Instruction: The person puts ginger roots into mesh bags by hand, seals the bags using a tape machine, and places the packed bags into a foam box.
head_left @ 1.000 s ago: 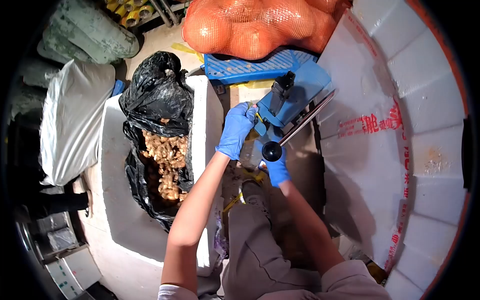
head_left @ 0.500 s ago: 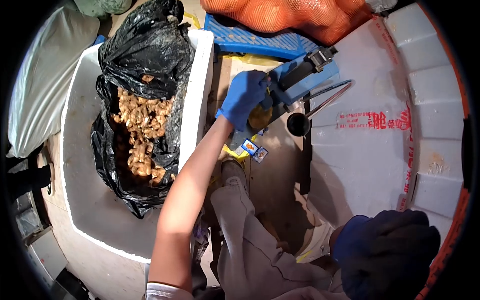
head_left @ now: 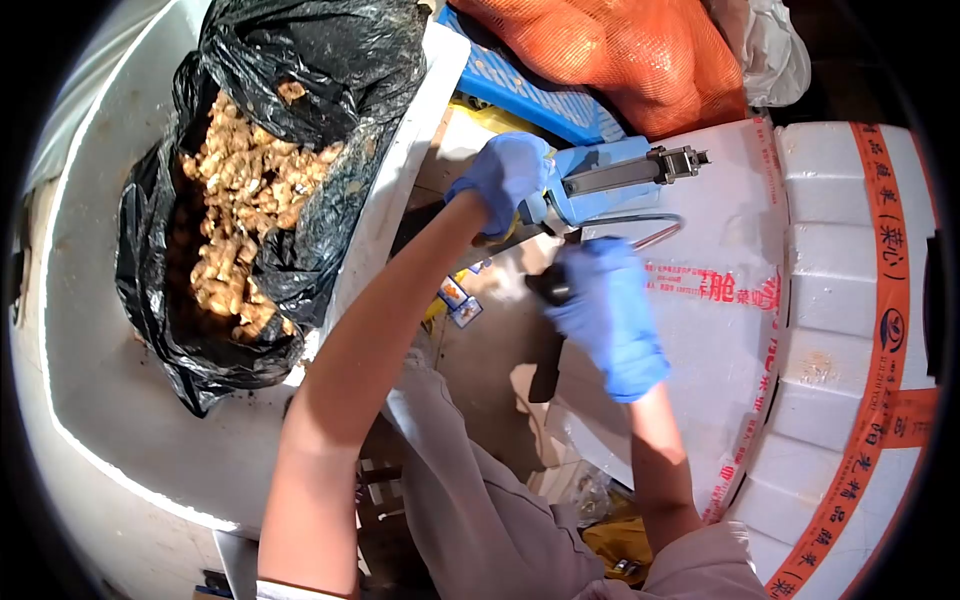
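Observation:
My left hand (head_left: 503, 180), in a blue glove, is closed at the left end of a blue device (head_left: 600, 175) with a metal arm. Small yellow parts show beside its fingers, but what it grips is hidden. A bent metal lever (head_left: 660, 222) comes off the device, and a black knob (head_left: 548, 286) is below it. My right hand (head_left: 612, 315), also gloved in blue, is right beside the knob; its fingers are smeared by motion, so its grip is unclear.
A white foam box (head_left: 90, 400) at the left holds ginger (head_left: 235, 210) in a black plastic bag (head_left: 310, 60). An orange net sack (head_left: 620, 60) lies on a blue crate (head_left: 520, 85). White foam boxes (head_left: 680, 350) stand at the right. Small printed packets (head_left: 458, 300) lie below the device.
My right hand has come up from the lower right to the black knob. My left hand stays at the device. The view has shifted, bringing more of the right-hand boxes in.

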`<state>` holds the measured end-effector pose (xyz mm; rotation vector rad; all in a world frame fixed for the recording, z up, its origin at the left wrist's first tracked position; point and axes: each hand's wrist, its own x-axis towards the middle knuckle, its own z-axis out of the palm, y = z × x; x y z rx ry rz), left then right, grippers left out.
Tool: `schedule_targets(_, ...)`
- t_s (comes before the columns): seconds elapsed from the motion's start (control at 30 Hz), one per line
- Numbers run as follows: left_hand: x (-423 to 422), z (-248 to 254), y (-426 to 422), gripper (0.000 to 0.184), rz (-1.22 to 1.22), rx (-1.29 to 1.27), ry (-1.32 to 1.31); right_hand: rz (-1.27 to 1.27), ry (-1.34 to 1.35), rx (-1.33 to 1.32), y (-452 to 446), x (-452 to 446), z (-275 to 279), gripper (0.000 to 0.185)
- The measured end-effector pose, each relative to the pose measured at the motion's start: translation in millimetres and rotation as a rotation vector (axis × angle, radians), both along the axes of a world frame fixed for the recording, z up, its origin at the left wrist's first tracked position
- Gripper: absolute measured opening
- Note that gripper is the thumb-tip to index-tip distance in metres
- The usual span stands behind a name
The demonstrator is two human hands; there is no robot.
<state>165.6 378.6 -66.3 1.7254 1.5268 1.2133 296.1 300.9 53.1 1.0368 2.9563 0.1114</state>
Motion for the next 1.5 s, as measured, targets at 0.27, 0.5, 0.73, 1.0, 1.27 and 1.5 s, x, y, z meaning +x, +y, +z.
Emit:
schedule_targets(0.27, -2, 0, 0, 0.026, 0.051, 0.148, 0.049, 0.315, -0.248, -0.282, -36, -50, -93, 0.008)
schedule_targets(0.5, -8, 11, -4, 0.027, -0.080, -0.047, 0.033, 0.128, 0.282, -0.889, -43, -52, -149, 0.032)
schedule_targets(0.73, -5, -4, 4, 0.031, -0.079, 0.059, 0.072, 0.082, 0.360, -0.486, -58, -58, -218, 0.022)
schedule_targets(1.0, -4, -39, 10, 0.019, -0.168, 0.255, 0.454, 0.121, -0.231, -0.296, -74, -85, -297, 0.014)
schedule_targets(1.27, 4, 11, 5, 0.028, 0.041, -0.052, 0.230, 0.282, -0.270, -0.432, -38, -52, -121, 0.017)
schedule_targets(1.5, 14, 38, -14, 0.019, -0.057, -0.179, 0.459, -0.087, 0.271, -0.378, 42, 40, 23, 0.030)
